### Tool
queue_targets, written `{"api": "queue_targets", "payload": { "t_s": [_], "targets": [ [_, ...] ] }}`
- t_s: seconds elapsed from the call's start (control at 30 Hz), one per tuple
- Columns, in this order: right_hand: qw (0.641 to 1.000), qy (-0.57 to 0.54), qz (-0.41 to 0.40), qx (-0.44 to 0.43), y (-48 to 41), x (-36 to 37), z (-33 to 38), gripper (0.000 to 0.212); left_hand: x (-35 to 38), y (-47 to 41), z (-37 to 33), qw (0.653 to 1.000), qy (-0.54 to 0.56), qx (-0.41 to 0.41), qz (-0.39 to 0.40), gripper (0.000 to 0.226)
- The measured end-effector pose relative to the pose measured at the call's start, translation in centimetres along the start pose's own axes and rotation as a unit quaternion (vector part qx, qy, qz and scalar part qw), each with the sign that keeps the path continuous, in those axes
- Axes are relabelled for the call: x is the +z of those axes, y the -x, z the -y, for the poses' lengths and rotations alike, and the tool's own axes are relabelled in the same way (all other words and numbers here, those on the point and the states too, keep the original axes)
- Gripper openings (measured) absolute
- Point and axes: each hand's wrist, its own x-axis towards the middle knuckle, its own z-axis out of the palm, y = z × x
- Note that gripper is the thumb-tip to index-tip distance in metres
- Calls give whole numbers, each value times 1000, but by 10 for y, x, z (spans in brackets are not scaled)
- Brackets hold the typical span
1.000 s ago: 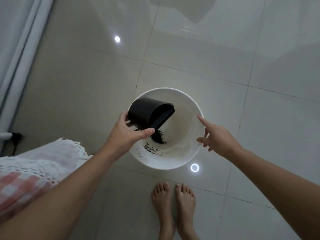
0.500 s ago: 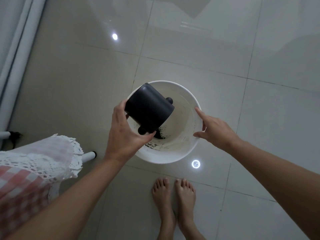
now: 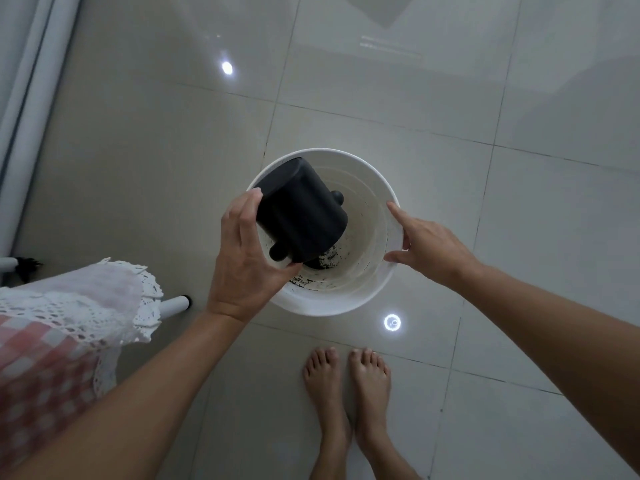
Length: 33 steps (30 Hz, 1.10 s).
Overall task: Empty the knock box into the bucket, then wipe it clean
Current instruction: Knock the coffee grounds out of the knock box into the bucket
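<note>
A black cylindrical knock box (image 3: 300,211) hangs upside down and tilted over the white bucket (image 3: 332,304), its flat base toward me and its mouth hidden below. My left hand (image 3: 244,263) grips its left side. Both knob ends of its knock bar stick out at the sides. Dark coffee grounds (image 3: 327,261) lie on the bucket's bottom and inner wall. My right hand (image 3: 427,242) rests on the bucket's right rim, thumb below and fingers spread along the edge.
The bucket stands on a glossy grey tiled floor. A table with a white lace and red checked cloth (image 3: 65,327) and a white leg (image 3: 175,304) is at the left. My bare feet (image 3: 348,386) stand just behind the bucket. A white frame (image 3: 24,81) runs along the left.
The knock box has turned from lying sideways to nearly upside down over the bucket. My right hand has moved in from beside the bucket onto its rim.
</note>
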Motion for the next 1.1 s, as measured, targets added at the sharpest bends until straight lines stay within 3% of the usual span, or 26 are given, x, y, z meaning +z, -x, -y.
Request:
{"api": "queue_targets", "payload": {
  "t_s": [0.13, 0.47, 0.77, 0.83, 0.93, 1.03, 1.1],
  "targets": [
    [1000, -3, -1, -5, 2, -2, 0, 96, 4, 1, 0, 999, -18, 45, -14, 99],
    [1000, 3, -3, -6, 2, -1, -1, 96, 6, 1, 2, 995, -35, 91, -17, 101],
    [1000, 15, -3, -15, 2, -1, -3, 96, 8, 1, 2, 997, -31, 71, -10, 104],
    [1000, 20, -7, -20, 1, 0, -5, 96, 7, 0, 1, 999, -26, 40, 12, 108],
    [999, 36, -11, -20, 0, 3, -8, 97, 5, -2, -5, 993, 58, -77, 61, 114],
    [997, 64, -28, -17, 3, 2, -8, 101, 1, -8, -13, 957, 174, -215, 85, 106],
    [988, 119, -80, -64, 4, 0, -7, 102, -2, -12, -14, 924, 224, -290, 111, 97]
  ]
}}
